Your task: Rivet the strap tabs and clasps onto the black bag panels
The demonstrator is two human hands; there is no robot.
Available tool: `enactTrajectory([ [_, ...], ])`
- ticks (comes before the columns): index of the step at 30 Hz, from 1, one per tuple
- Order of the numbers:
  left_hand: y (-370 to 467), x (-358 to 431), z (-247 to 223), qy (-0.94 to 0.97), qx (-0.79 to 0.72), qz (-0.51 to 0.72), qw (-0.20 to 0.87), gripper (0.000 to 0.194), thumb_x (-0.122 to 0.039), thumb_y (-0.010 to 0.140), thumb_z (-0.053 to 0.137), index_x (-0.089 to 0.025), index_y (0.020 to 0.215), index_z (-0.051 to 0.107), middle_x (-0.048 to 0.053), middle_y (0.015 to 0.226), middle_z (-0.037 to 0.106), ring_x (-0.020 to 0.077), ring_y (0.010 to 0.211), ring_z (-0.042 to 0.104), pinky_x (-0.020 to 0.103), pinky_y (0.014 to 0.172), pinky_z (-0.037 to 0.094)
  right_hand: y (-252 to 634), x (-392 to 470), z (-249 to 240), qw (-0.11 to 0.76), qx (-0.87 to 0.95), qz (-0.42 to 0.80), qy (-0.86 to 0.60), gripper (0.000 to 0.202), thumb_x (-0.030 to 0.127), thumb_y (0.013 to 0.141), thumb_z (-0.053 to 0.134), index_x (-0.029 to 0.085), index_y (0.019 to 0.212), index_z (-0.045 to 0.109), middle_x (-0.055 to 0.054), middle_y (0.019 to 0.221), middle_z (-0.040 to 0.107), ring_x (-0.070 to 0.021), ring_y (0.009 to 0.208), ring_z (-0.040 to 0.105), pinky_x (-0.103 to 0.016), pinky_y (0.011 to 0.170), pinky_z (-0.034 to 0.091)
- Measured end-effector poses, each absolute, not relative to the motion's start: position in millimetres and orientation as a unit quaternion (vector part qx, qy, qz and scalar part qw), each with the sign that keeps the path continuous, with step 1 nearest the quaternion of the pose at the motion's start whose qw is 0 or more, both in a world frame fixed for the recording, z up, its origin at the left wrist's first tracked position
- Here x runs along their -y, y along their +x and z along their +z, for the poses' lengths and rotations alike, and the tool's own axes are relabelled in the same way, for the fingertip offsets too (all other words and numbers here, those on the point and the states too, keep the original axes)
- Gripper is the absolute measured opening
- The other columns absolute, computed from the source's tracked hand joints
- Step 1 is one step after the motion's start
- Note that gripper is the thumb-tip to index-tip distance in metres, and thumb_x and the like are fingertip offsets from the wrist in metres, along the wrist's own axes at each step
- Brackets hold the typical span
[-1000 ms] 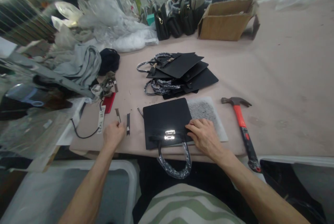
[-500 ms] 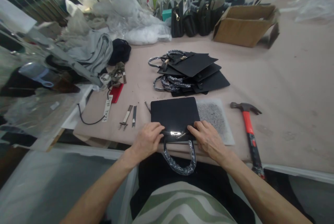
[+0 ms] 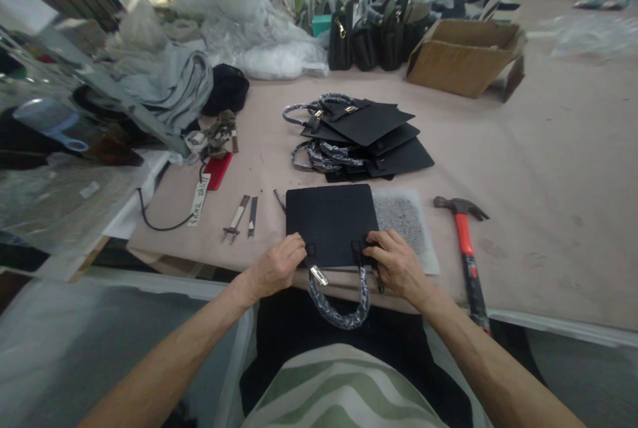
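Hands (image 3: 279, 264) (image 3: 397, 264) flank black panel (image 3: 329, 218) — apparently pinching straps (image 3: 379, 279).

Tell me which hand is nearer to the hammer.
Right. The right hand is left of the hammer, by the right edge of the black panel; the left hand is farther off, by the left edge.

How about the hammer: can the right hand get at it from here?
Probably yes: only the sheet and table surface lie between the right hand and hammer, though that hand is at the bag.
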State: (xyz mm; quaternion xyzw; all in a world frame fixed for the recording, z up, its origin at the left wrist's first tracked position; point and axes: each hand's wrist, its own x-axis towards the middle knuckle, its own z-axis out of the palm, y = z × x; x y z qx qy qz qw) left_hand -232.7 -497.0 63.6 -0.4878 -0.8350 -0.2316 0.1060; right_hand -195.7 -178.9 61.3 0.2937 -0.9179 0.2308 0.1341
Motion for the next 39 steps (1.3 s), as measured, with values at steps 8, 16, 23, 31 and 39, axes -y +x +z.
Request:
enactTrajectory([
  [8,-242.8,514.4,61.7,-0.527,0.794,-0.296,0.066,0.030,0.002,0.088,0.039,-0.017,0.092,0.062,0.011,0.104,0.067,0.0206,0.111,0.064,0.047,0.110,0.053,-193.9,183.7,59.0,0.140,0.912,0.280,0.264,0.035,0.002,0.090,0.041,0.016,0.105,0.070,-0.013,0.112,0.062,-0.0239,0.096,0.050,-0.040,0.083,0.047],
  [16,-215.4,510.3,50.7,-0.350,0.865,-0.351,0.077,0.048,-0.008,0.089,0.049,-0.017,0.136,0.050,0.018,0.144,0.052,0.0313,0.143,0.043,0.059,0.118,0.041,-190.4,182.8,68.8,0.098,0.921,0.279,0.252,0.036,0.012,0.089,0.051,0.015,0.122,0.065,-0.015,0.126,0.059,-0.0295,0.118,0.051,-0.050,0.101,0.044],
  [23,-200.0,482.3,48.8,-0.311,0.895,-0.320,0.015,0.082,-0.009,0.078,0.056,-0.012,0.154,0.026,0.024,0.166,0.011,0.0413,0.155,0.011,0.067,0.122,0.026,-183.8,163.5,71.2,0.061,0.926,0.260,0.266,0.049,0.023,0.085,0.061,0.015,0.134,0.056,-0.018,0.144,0.049,-0.0364,0.138,0.038,-0.059,0.112,0.036],
  [31,-200.7,468.5,44.9,-0.291,0.891,-0.347,0.034,0.085,0.000,0.074,0.051,-0.014,0.155,0.026,0.021,0.166,0.013,0.0386,0.155,0.013,0.066,0.123,0.025,-178.6,157.2,59.9,0.100,0.925,0.274,0.246,0.045,0.028,0.088,0.059,0.016,0.131,0.054,-0.018,0.140,0.052,-0.0374,0.133,0.044,-0.061,0.108,0.040],
  [39,-196.2,462.0,37.1,-0.296,0.877,-0.377,0.038,0.079,-0.004,0.081,0.052,-0.012,0.156,0.026,0.023,0.166,0.016,0.0375,0.155,0.017,0.063,0.121,0.031,-178.5,156.9,57.4,0.115,0.916,0.295,0.245,0.053,0.011,0.074,0.053,0.015,0.127,0.054,-0.017,0.141,0.052,-0.0364,0.139,0.040,-0.061,0.112,0.039],
])
